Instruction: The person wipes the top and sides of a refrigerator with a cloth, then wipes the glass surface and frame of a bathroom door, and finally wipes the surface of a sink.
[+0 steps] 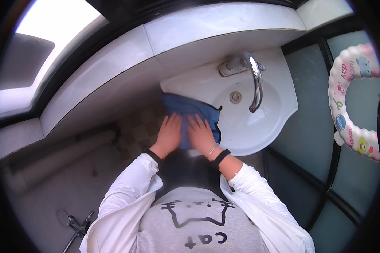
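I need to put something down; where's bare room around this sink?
Bare: the tiled ledge behind the sink, and the bowl between faucet and right rim. Crowded: the left side, where left hand and right hand lie on the blue cloth.

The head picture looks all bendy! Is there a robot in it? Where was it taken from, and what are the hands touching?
No robot here, just a person with two bare hands. The camera sits on that person's head and looks down, so you see almost what they see. Its very wide lens makes straight edges look curved. The left hand and the right hand lie side by side, fingers stretched out, on a blue cloth with a dark edge. The cloth is at the left part of a white sink. A shiny tap curves over the sink. Neither hand seems to be gripping, but their palms are hidden.
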Action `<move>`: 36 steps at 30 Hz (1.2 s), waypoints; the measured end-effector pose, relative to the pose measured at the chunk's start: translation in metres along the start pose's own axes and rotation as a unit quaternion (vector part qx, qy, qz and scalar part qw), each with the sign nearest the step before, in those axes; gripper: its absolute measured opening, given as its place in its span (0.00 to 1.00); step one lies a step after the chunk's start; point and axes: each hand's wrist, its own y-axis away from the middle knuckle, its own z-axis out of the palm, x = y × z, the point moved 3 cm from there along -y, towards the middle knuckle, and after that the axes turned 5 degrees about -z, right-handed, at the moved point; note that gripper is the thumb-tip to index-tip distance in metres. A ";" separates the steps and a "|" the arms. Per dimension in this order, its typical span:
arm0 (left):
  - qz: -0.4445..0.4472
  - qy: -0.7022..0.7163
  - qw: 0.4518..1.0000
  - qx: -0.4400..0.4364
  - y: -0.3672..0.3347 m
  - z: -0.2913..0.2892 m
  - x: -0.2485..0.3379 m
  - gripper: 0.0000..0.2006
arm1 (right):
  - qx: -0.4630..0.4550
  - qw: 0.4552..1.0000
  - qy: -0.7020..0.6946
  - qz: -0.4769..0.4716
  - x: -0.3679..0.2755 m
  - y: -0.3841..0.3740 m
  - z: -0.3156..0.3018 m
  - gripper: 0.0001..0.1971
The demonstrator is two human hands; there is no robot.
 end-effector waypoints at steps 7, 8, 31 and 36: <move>0.048 -0.006 0.994 -0.100 -0.048 -0.010 0.004 0.24 | 0.023 0.997 -0.020 0.074 0.028 -0.008 -0.011 0.21; 0.063 -0.016 0.994 -0.086 -0.066 -0.012 0.001 0.23 | 0.042 0.994 -0.030 0.094 0.032 -0.013 -0.012 0.22; 0.282 -0.005 0.934 -0.218 -0.020 0.053 0.124 0.26 | 0.101 0.972 -0.005 0.211 0.067 0.179 -0.021 0.23; 0.235 -0.029 0.917 -0.320 -0.029 0.072 0.161 0.27 | 0.093 0.972 -0.055 0.209 0.088 0.193 -0.025 0.21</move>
